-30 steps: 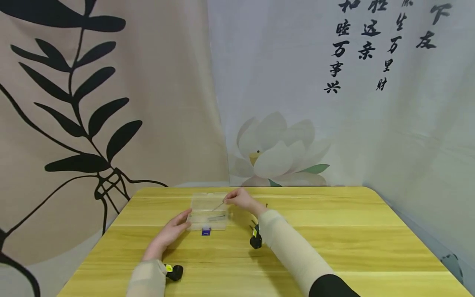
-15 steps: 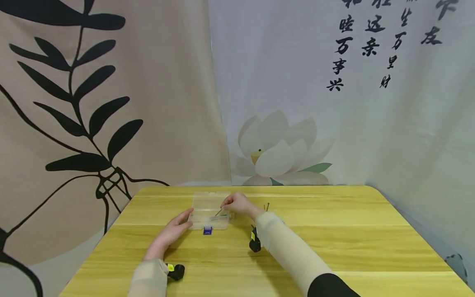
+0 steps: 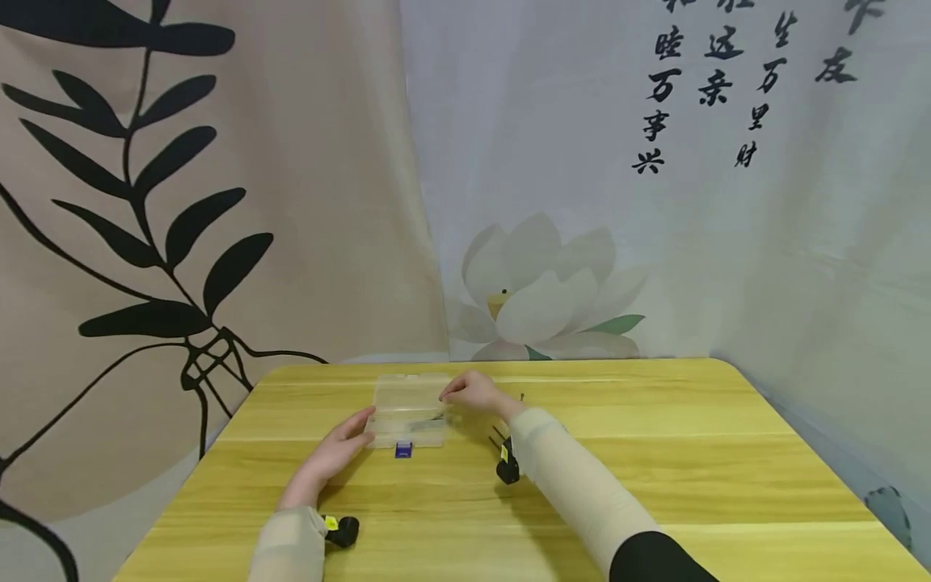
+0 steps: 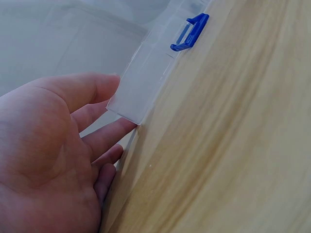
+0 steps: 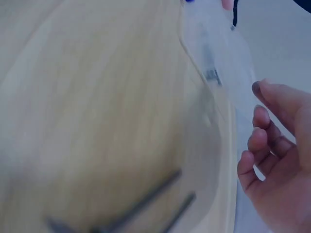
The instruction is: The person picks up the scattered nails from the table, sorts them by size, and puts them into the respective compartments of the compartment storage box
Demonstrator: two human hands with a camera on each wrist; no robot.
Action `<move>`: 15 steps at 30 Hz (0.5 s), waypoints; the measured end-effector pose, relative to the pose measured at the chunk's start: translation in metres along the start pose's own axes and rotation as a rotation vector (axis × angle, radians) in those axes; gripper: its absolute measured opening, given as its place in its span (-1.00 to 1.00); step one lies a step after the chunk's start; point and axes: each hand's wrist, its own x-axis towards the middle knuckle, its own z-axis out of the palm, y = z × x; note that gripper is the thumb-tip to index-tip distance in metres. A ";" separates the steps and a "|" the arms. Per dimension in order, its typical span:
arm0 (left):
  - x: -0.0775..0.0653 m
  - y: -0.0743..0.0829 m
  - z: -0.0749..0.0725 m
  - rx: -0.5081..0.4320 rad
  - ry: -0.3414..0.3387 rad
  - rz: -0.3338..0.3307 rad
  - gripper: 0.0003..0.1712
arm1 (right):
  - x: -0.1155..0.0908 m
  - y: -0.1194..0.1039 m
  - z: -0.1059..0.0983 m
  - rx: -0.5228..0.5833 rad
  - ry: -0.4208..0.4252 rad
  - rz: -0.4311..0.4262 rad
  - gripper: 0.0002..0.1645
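Note:
A clear plastic storage box [image 3: 393, 437] with a blue latch [image 3: 403, 449] lies on the table, its lid [image 3: 409, 392] folded back. Thin dark pieces [image 3: 429, 423] rest inside, also blurred in the right wrist view. My left hand [image 3: 342, 446] touches the box's left end; in the left wrist view its thumb lies at the corner of the clear wall [image 4: 146, 73] and the other fingers extend beside and behind it. Over the box's right side hovers my right hand [image 3: 476, 393]. Its fingers are loosely bent in the right wrist view, and nothing shows between thumb and fingertips.
Right of the box, two thin dark rods [image 3: 498, 436] lie on the wooden table [image 3: 655, 469], partly behind the right wrist camera [image 3: 507, 469]. Another dark tip [image 3: 522, 398] shows beyond the right forearm. A printed curtain [image 3: 349, 202] hangs behind the table.
My right hand lowered a thin dark rod into the box, let it go and drew back slightly right. The left hand stays at the box's left end.

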 end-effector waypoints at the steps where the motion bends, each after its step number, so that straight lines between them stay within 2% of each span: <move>1: 0.000 0.000 0.000 0.002 0.000 0.002 -0.34 | -0.002 0.002 -0.004 0.004 0.002 0.004 -0.78; 9: 0.001 0.000 -0.002 0.017 -0.009 0.010 -0.34 | -0.018 0.022 -0.040 0.005 0.053 0.007 -0.73; 15: 0.002 0.002 0.000 0.003 -0.014 -0.001 -0.33 | -0.036 0.042 -0.064 0.050 0.087 0.018 -0.71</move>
